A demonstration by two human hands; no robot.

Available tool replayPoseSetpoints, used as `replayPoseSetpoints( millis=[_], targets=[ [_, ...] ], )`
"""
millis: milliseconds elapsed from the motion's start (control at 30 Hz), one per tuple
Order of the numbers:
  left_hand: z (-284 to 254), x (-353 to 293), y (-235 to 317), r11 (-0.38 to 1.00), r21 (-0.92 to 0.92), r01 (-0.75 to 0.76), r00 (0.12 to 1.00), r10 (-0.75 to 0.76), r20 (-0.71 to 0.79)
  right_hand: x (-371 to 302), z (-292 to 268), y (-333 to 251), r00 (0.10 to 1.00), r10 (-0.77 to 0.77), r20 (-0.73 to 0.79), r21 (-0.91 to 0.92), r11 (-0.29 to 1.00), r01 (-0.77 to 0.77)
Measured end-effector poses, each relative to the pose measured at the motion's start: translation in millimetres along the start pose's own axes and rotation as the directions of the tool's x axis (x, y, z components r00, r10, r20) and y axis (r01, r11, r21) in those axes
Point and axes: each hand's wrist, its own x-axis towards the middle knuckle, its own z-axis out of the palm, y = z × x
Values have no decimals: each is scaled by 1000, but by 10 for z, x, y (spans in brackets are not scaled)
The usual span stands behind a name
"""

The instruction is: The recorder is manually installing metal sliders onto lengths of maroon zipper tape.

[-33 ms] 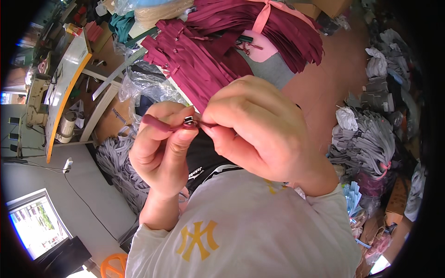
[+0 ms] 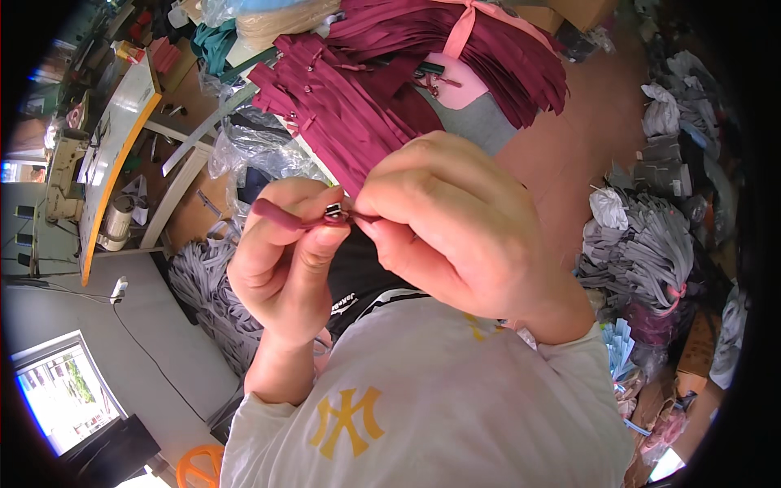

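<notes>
My left hand [image 2: 281,264] pinches a narrow maroon fabric strap [image 2: 277,215] between thumb and fingers, its loose end sticking out to the left. At my left fingertips sits a small shiny metal buckle [image 2: 333,210] with a dark middle, on the strap. Closed from the other side, my right hand [image 2: 455,232] grips the strap's thin right part; its fingertips almost meet those of the left. The right palm hides where the strap runs on. Beyond my hands lies a stack of flat maroon straps [image 2: 350,114], several with small metal pieces at their far ends.
A tied maroon bundle [image 2: 521,69] and a pink piece [image 2: 460,85] lie on the far work surface. Clear plastic wrap [image 2: 264,146] hangs beside it. On the left stands an orange-edged table [image 2: 122,138]; on the right, grey strap bundles [image 2: 643,248] are piled up.
</notes>
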Motion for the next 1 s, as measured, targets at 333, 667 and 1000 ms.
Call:
replayPoseSetpoints(
  millis=[333, 667, 1000],
  targets=[
    [-68, 86, 54, 983, 166, -80, 992, 62, 114, -24, -9, -29, 1000, 15, 26, -18, 1000, -14],
    [16, 95, 133, 880, 392, -269, 963, 232, 140, -17, 5, -1, 973, -230, -13, -226, 949, 221],
    [-39, 118, 215, 776, 483, -405, 912, 308, 270, -64, 49, 78, 972, -218, -88, -62, 975, 213]
  ],
)
